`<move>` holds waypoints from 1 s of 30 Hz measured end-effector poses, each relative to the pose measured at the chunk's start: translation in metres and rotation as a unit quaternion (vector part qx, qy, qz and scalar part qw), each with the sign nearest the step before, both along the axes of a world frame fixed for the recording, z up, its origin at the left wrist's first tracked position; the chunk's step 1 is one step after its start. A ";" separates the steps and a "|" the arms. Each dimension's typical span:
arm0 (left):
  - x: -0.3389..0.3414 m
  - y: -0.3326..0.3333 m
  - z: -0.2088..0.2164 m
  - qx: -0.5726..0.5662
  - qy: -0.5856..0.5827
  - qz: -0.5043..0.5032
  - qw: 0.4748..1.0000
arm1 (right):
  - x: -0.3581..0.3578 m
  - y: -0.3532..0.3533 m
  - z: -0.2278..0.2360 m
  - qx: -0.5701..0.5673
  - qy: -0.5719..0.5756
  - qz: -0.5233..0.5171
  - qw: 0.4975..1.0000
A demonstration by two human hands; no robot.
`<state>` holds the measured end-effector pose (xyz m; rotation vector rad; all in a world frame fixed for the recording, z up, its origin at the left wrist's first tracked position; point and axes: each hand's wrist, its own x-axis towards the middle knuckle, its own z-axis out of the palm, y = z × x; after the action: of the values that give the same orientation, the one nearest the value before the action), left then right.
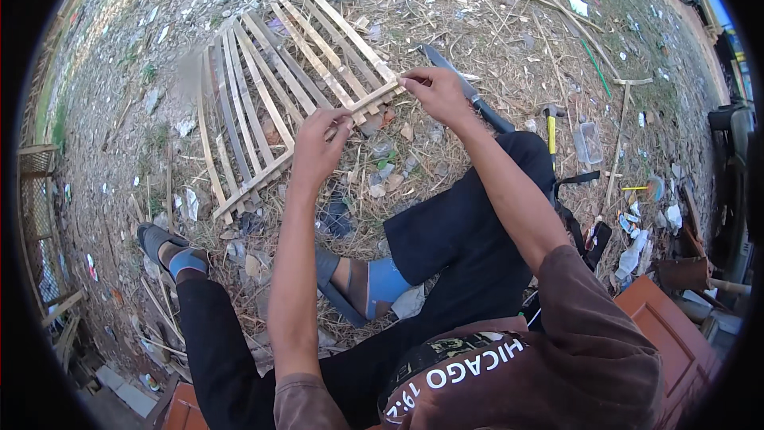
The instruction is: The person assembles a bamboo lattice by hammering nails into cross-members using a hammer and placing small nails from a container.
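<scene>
A row of long, thin wooden slats (256, 94) lies fanned out on the ground in front of me. A crosspiece strip (259, 181) runs slantwise over their near ends. My right hand (438, 95) pinches this strip at its far right end, by the last slat. Farther left, my left hand (317, 148) is closed with thumb and fingers at the strip's middle, its palm turned away from view. Just beyond my right wrist lies a large knife (454, 72) with a dark handle, apart from the slats.
Right of my knee lie a hammer (551, 129) with a yellow handle and a clear plastic box (588, 143). My bent leg (469, 207) is below my right forearm. Dry straw, stones and litter cover the ground. A wooden lattice (38, 215) stands at the left edge.
</scene>
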<state>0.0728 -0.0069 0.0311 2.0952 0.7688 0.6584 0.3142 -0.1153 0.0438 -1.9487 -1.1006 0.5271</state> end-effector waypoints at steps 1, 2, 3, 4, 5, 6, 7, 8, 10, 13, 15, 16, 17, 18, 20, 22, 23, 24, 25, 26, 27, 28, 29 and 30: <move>0.007 0.000 -0.005 0.018 0.004 -0.023 1.000 | 0.000 0.013 -0.009 0.009 -0.023 0.015 1.000; 0.013 0.000 -0.009 0.015 0.005 -0.017 1.000 | -0.003 0.021 -0.008 -0.004 -0.030 0.023 0.999; 0.019 0.001 -0.013 0.033 0.004 -0.003 0.999 | -0.004 0.026 -0.009 -0.007 -0.029 0.028 0.999; 0.028 0.003 -0.016 0.051 0.000 0.007 0.999 | -0.001 0.029 -0.011 -0.013 -0.039 0.033 0.999; 0.038 0.004 -0.019 0.048 -0.001 0.007 0.999 | 0.003 0.032 -0.014 -0.019 -0.049 0.038 0.998; 0.048 0.004 -0.022 0.041 -0.015 0.025 0.999 | 0.006 0.034 -0.018 -0.023 -0.071 0.039 0.996; 0.056 0.006 -0.026 0.033 -0.028 0.043 0.998 | 0.005 0.037 -0.019 -0.026 -0.070 0.038 0.997; 0.063 0.011 -0.030 0.018 -0.021 0.030 0.999 | 0.005 0.038 -0.020 -0.030 -0.075 0.053 0.995; 0.073 0.015 -0.037 -0.008 -0.025 0.018 1.000 | 0.005 0.041 -0.020 -0.037 -0.078 0.065 0.994; 0.084 0.017 -0.046 -0.047 -0.026 0.010 0.998 | 0.004 0.045 -0.021 -0.055 -0.064 0.078 0.993; 0.088 0.018 -0.053 -0.090 -0.043 0.014 0.995 | 0.004 0.046 -0.024 -0.039 -0.074 0.076 0.994; 0.090 0.018 -0.052 -0.092 -0.040 0.013 0.995 | 0.004 0.046 -0.025 -0.040 -0.071 0.075 0.994; 0.091 0.017 -0.052 -0.111 -0.033 0.027 0.993 | 0.004 0.046 -0.026 -0.040 -0.084 0.083 0.992; 0.092 0.017 -0.051 -0.129 -0.026 0.042 0.990 | 0.003 0.046 -0.026 -0.040 -0.097 0.091 0.990; 0.094 0.016 -0.046 -0.142 -0.026 0.038 0.989 | 0.003 0.045 -0.027 -0.033 -0.083 0.078 0.993; 0.095 0.015 -0.042 -0.152 -0.025 0.034 0.987 | 0.003 0.044 -0.026 -0.024 -0.068 0.065 0.995; 0.096 0.015 -0.041 -0.168 -0.029 0.039 0.985 | 0.004 0.044 -0.026 -0.024 -0.068 0.066 0.995; 0.097 0.014 -0.039 -0.184 -0.034 0.044 0.981 | 0.004 0.043 -0.026 -0.024 -0.068 0.068 0.995; 0.098 0.015 -0.041 -0.181 -0.033 0.042 0.982 | 0.005 0.044 -0.026 -0.022 -0.068 0.066 0.995; 0.099 0.015 -0.042 -0.174 -0.034 0.045 0.983 | 0.005 0.045 -0.028 -0.020 -0.062 0.066 0.996; 0.099 0.015 -0.043 -0.166 -0.035 0.049 0.984 | 0.004 0.045 -0.030 -0.018 -0.056 0.067 0.996; 0.100 0.014 -0.044 -0.165 -0.036 0.046 0.985 | 0.005 0.045 -0.030 -0.017 -0.057 0.064 0.996; 0.101 0.013 -0.044 -0.143 -0.037 0.058 0.987 | 0.005 0.044 -0.030 -0.015 -0.050 0.070 0.996; 0.102 0.012 -0.045 -0.122 -0.039 0.069 0.989 | 0.005 0.044 -0.029 -0.014 -0.043 0.075 0.996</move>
<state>0.1748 0.0054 -0.0135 1.7970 0.9087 0.6812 0.3193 -0.0716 0.0148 -1.9373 -1.3089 0.5455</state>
